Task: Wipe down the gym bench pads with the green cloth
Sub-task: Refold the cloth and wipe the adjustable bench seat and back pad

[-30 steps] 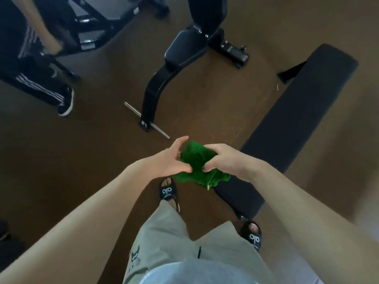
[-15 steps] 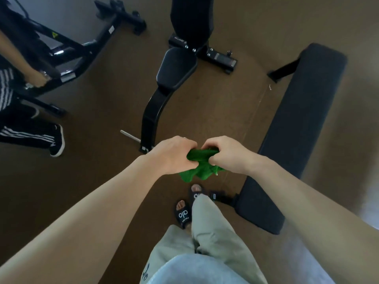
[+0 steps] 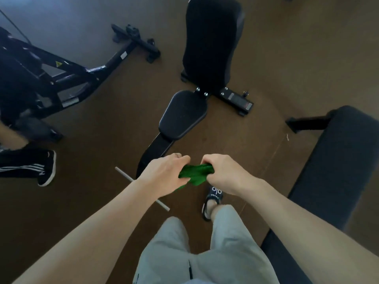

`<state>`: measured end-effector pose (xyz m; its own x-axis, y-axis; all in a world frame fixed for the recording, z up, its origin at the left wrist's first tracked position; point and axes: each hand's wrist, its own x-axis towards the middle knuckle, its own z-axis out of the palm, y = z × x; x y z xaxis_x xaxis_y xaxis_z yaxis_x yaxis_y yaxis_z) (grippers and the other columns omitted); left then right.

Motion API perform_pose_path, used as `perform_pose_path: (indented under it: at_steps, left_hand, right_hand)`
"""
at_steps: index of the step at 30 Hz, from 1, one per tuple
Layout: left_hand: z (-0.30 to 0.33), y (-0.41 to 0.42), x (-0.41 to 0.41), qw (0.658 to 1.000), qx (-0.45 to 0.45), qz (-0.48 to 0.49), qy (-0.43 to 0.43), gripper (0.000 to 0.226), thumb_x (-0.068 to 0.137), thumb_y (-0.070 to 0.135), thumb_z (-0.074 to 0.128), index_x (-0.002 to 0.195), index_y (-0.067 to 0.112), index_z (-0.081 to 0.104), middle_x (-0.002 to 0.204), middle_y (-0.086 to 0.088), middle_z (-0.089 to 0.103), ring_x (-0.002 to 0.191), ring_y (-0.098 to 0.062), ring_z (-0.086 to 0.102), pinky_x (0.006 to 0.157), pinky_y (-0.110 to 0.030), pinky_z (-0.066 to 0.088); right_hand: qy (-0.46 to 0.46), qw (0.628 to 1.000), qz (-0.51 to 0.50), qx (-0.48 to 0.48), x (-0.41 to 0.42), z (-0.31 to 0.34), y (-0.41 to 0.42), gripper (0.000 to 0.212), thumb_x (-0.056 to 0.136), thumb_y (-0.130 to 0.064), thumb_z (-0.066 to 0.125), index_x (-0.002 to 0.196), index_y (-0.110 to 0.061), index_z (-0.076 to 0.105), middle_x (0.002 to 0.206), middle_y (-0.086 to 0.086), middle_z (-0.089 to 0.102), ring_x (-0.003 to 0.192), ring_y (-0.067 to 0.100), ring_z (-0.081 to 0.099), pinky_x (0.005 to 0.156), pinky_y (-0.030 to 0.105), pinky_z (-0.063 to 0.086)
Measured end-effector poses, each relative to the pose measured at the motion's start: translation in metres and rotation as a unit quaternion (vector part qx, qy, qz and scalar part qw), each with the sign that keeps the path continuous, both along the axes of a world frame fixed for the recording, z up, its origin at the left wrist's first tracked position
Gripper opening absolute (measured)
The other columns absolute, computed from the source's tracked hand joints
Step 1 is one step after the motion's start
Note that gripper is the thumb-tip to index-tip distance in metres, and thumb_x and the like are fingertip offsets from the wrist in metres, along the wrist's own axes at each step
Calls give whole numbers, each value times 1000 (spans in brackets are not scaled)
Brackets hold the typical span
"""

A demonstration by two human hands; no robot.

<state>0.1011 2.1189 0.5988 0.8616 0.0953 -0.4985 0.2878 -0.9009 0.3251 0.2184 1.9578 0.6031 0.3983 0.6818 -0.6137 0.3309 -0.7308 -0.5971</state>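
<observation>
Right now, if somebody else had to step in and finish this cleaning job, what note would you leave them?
Left hand: fingers curled round one end of the green cloth.
Right hand: same grip on the other end; the cloth is bunched between them, in the air above the floor.
Benches: the adjustable bench has its seat pad just ahead and its back pad upright behind it. The flat bench pad runs along the right.
Done: cloth in hand. It touches no pad, so no wiping shows.
Left: wipe the seat pad, back pad and flat bench pad.
</observation>
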Motion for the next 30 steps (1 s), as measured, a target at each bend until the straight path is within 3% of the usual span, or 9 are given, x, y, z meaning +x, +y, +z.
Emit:
perform_pose_path:
  at_steps: [3,8,11,18,21,23,25,27,30]
  left_hand:
    - [-33,16,32,999,9,34,-1,26,98,37,64,117,24,53,107,6,55,89,-17,61,75,-39,58]
    - [-67,61,90,995,35,89,10,23,96,41,63,109,25,52,104,5,56,90,-21,63,75,-40,57]
    - [-74,97,119,992,55,113,3,25,96,44,62,106,25,50,101,4,53,92,-24,61,72,-38,48]
    - [-105,157,151,946,157,163,-234,27,85,25,77,95,12,55,94,-4,51,73,-23,47,65,-35,37]
    - [-172,163,149,946,184,140,-228,29,81,27,78,97,12,59,99,-8,57,85,-30,57,74,-41,45]
    - [-232,159,147,968,190,86,-137,36,84,44,73,105,16,62,111,-8,58,103,-32,58,87,-43,46]
    - [-296,159,148,980,189,47,-34,50,88,64,60,114,21,65,123,-6,57,120,-30,53,101,-42,43]
    - [-351,164,153,982,176,56,-27,55,92,70,48,117,23,64,122,-4,59,120,-28,55,102,-40,43]
    - [-418,169,171,975,172,79,-117,51,99,59,40,129,22,59,126,-5,59,117,-29,57,99,-43,48]
  right_hand:
    - [-36,998,41,-11,42,-34,31,17,86,-8,57,91,-25,56,98,0,57,91,25,58,81,44,53]
    - [-1,1000,17,-26,99,-74,83,20,88,-4,57,85,-24,58,94,0,60,82,21,61,63,34,46]
    - [8,999,-31,15,132,-83,114,24,86,-2,55,90,-23,65,95,1,64,81,22,65,63,35,52]
    - [-180,962,-42,201,167,-125,180,24,84,-3,61,103,-17,65,106,2,54,98,22,54,82,36,48]
    - [-234,947,-13,219,170,-193,186,35,80,-1,63,113,-13,67,121,4,57,113,27,54,92,43,50]
    - [-217,960,53,168,170,-255,181,51,79,1,63,127,-15,65,145,9,50,137,30,45,109,47,43]
    - [-156,978,101,93,175,-324,172,71,80,5,61,146,-21,53,167,9,28,155,28,22,123,46,29]
    - [-113,988,55,86,189,-382,165,74,80,8,59,148,-23,50,169,6,23,157,26,18,125,42,25]
    - [-179,963,-102,171,218,-443,166,57,90,3,56,143,-15,51,157,6,38,147,25,36,114,24,29]
